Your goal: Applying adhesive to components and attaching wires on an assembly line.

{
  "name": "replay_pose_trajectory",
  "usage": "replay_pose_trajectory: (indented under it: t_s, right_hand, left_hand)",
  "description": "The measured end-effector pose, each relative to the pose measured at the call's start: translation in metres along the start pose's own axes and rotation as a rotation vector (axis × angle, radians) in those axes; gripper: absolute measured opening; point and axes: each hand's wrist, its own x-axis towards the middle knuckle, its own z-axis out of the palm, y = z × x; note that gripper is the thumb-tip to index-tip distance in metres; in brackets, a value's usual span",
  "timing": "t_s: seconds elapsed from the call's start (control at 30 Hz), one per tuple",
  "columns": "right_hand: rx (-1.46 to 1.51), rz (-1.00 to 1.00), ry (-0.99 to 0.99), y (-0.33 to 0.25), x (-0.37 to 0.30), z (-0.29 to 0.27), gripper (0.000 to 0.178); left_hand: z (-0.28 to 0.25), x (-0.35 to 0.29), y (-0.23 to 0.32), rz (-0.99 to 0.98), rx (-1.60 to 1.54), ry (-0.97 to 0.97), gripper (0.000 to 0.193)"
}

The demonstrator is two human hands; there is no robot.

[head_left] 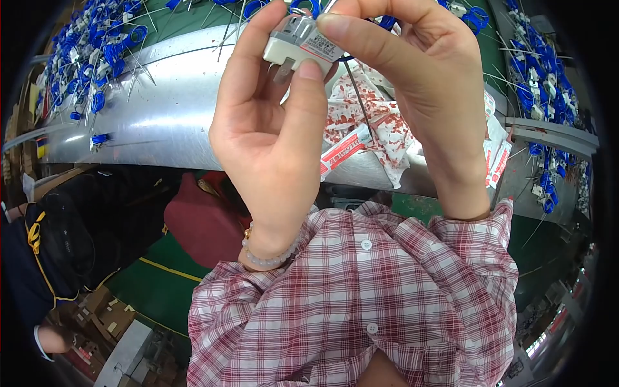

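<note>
Near the top edge, my left hand (267, 129) grips a small white and grey electrical part (300, 46) between thumb and fingers. A flat metal tab (284, 69) sticks out of its white base, and a printed label covers one side. My right hand (425, 71) is closed against the part's upper right, its thumb and forefinger pinched at a thin shiny piece (329, 6) that is mostly hidden. Blue wire shows behind the fingers. Below the part, a thin dark rod (358, 97) slants down over a red-spotted white wrapper (380, 122).
Heaps of similar parts with blue coils and thin metal rods lie at left (97, 58) and right (541, 71). Beneath my hands runs a shiny metal table edge (161, 122). A dark red seat (196, 219) stands below, with another person's hand (55, 338) at lower left.
</note>
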Motion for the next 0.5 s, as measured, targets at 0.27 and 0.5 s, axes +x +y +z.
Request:
replay_pose_trajectory:
  t_s: [0.27,0.5]
  right_hand:
    - [-0.174,0.315,0.096,-0.022,0.012,0.008,0.01]
    - [-0.084,-0.01,0.026,-0.005,0.007,0.007,0.008]
  left_hand:
    - [0.0,0.006,-0.011,-0.061,0.054,0.161,0.038]
    - [-0.003,0.001,-0.002,0.009,-0.038,-0.043,0.038]
